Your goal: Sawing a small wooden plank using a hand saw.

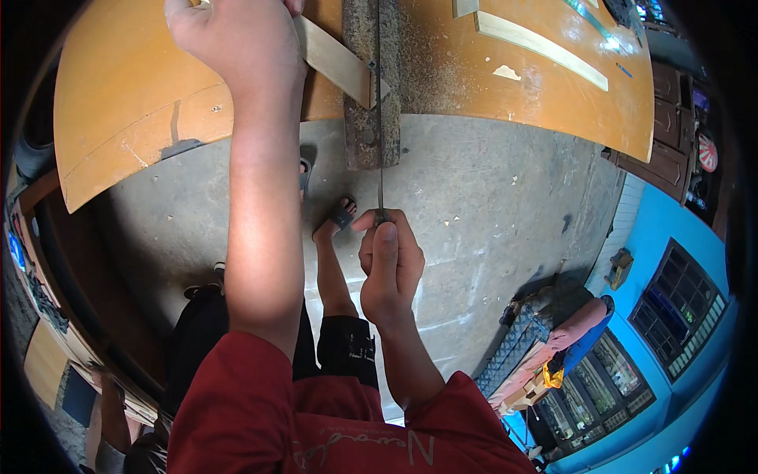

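Note:
My right hand [393,261] is closed around the handle of a handsaw, with the thumb lying on top. The saw's thin blade [380,118], seen nearly edge-on, runs away from me along a worn, dark wooden sawing guide [363,141] that juts over the table's near edge. A pale wooden strip [335,62] lies slantwise into the guide, and its end meets the blade. At the upper left, my left hand [225,31] grips the strip's other part; its fingers are partly cut off by the frame's top edge.
Sawdust and a wood chip [507,73] lie on the orange-brown table [450,87]. Another pale strip [545,49] and a blue pen-like item [624,70] are at the right. Another person's sandalled foot [344,212] shows on the concrete floor. A cloth-draped rack [545,347] stands lower right.

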Demonstrator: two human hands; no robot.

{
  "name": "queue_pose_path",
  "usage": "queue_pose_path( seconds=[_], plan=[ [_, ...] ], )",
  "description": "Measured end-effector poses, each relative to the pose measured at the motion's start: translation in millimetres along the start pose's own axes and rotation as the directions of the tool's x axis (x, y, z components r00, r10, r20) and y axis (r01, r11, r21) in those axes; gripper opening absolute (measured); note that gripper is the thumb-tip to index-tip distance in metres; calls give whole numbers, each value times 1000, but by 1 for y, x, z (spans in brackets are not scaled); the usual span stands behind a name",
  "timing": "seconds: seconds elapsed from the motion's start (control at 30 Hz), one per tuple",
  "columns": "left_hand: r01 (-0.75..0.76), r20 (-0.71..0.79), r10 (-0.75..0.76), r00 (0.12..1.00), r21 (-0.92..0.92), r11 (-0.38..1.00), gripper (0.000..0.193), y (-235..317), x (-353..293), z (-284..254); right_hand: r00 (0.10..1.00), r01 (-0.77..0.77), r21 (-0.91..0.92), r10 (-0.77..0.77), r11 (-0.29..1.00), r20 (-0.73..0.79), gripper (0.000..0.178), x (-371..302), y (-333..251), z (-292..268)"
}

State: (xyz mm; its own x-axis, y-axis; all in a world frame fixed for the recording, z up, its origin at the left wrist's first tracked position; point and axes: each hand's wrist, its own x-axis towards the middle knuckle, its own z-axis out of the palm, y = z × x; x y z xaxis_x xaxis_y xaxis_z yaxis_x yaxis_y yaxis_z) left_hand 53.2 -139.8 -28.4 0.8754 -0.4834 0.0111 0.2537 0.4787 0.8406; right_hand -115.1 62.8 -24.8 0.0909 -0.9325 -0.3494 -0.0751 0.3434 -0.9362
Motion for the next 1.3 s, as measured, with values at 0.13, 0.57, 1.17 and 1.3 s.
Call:
queue_pose_path(
  seconds=[0.13, 0.57, 1.17, 1.3],
  plan=[
    [-11, 33, 11, 999, -14, 1000, 12, -4, 5, -6, 1000, 3, -7, -3, 1000, 15, 40, 0, 0, -1],
    [10, 50, -11, 999, 14, 1000, 17, -1, 1, -3, 1000, 13, -36, -13, 999, 4, 44, -3, 7, -4],
    [-30, 81, 25, 996, 56, 998, 17, 0, -2, -4, 999, -13, -2, 13, 1000, 40, 40, 8, -3, -5],
    [-14, 60, 11, 998, 57, 998, 17, 1, -4, -3, 999, 7, -30, -6, 1000, 40, 32, 3, 3, -8]
  ],
)
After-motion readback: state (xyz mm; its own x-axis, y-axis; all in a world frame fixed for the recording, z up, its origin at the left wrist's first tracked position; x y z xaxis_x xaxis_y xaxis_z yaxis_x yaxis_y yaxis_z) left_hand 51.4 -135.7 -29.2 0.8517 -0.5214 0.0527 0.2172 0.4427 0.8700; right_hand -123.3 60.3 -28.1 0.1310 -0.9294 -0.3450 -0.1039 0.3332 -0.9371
